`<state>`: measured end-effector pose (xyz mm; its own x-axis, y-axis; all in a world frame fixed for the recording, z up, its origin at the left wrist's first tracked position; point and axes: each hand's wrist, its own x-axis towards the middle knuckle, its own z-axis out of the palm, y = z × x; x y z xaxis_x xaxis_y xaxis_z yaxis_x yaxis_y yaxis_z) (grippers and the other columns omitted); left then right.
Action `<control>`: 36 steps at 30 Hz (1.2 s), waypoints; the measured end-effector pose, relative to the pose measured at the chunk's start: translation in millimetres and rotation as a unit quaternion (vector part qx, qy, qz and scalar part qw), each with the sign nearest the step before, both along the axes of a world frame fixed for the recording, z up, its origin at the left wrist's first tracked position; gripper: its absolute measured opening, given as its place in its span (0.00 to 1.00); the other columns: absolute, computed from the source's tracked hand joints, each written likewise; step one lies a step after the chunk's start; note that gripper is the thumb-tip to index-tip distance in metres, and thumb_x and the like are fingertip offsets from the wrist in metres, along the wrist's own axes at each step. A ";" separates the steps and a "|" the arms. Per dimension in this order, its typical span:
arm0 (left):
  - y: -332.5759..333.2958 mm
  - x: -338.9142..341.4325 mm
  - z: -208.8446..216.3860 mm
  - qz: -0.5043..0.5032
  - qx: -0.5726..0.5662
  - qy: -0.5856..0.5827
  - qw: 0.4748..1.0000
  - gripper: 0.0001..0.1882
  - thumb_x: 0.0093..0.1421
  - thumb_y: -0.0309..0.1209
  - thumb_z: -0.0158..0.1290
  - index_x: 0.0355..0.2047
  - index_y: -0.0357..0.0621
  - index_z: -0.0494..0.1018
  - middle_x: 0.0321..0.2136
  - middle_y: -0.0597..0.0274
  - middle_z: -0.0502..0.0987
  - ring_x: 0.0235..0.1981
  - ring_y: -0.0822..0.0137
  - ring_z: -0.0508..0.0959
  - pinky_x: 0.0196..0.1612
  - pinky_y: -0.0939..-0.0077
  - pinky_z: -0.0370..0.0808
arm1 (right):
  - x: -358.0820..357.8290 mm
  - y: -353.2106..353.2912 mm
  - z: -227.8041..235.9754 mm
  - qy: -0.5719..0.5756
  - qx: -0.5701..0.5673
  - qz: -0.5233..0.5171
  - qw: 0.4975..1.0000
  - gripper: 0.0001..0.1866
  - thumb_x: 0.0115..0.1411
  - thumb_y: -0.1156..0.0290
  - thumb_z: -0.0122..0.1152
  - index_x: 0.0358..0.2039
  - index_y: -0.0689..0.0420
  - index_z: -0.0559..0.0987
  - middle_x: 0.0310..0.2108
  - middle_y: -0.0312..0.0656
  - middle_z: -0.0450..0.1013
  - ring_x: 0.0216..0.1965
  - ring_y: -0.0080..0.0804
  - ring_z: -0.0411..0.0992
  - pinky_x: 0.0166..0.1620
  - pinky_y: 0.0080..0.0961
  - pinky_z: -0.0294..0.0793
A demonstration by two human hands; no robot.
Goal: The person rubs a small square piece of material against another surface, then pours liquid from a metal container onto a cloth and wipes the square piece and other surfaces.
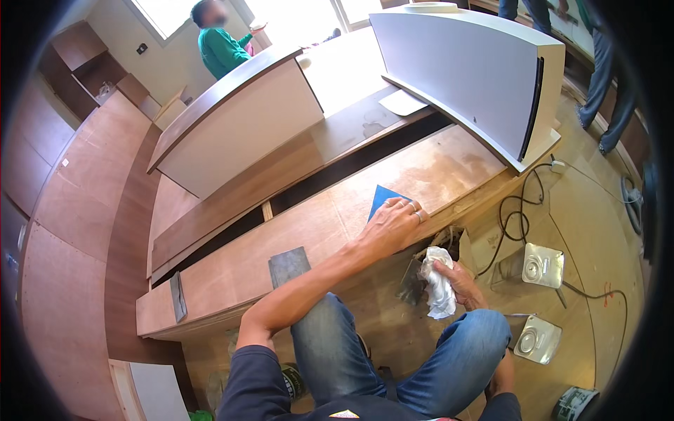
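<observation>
My left hand (397,221) is over the near edge of a long plywood board (309,217). Its fingers are closed on a blue flat piece (382,199) with a pointed corner, lying against the wood; the rest of the piece is under the hand. Lower and to the right, my right hand (462,283) grips a crumpled white cloth (439,286) beside the board's front edge, above my knee. A dark flat thing (414,279) shows left of the cloth; I cannot tell what it is. A grey sheet (288,265) lies on the board near my left forearm.
Another grey sheet (178,296) hangs at the board's left end. Two rectangular metal cans (543,265) stand on the floor to my right, near a black cable (504,228). A white curved panel (463,74) rises at the far right. A person in green (223,50) is farther back.
</observation>
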<state>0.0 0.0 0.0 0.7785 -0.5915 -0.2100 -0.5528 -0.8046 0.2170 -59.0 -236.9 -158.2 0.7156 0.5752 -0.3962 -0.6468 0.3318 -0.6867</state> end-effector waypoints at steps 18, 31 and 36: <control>41.6 -25.6 -68.4 -0.074 -0.024 -0.246 0.966 0.25 0.66 0.29 0.46 0.63 0.39 0.63 0.62 0.44 0.67 0.66 0.50 0.66 0.67 0.59 0.66 | 25.3 -28.0 51.7 -0.098 -0.056 -0.132 0.985 0.15 0.66 0.64 0.63 0.48 0.57 0.77 0.37 0.36 0.79 0.32 0.21 0.77 0.33 0.21 0.79; 60.6 -36.7 -68.4 -0.038 -0.186 -0.210 0.959 0.28 0.61 0.24 0.49 0.63 0.43 0.65 0.62 0.50 0.68 0.66 0.51 0.65 0.68 0.58 0.63 | 91.8 -14.4 138.3 -0.452 -0.414 -0.081 0.786 0.18 0.65 0.60 0.63 0.48 0.59 0.81 0.35 0.41 0.79 0.35 0.27 0.74 0.40 0.28 0.72; 60.0 -31.7 -78.3 -0.020 -0.124 -0.238 0.963 0.26 0.64 0.30 0.51 0.63 0.41 0.65 0.62 0.53 0.67 0.66 0.55 0.65 0.68 0.58 0.62 | 112.7 27.5 151.6 -0.631 -0.518 -0.010 0.577 0.17 0.63 0.61 0.61 0.45 0.61 0.80 0.37 0.53 0.78 0.41 0.51 0.76 0.43 0.41 0.74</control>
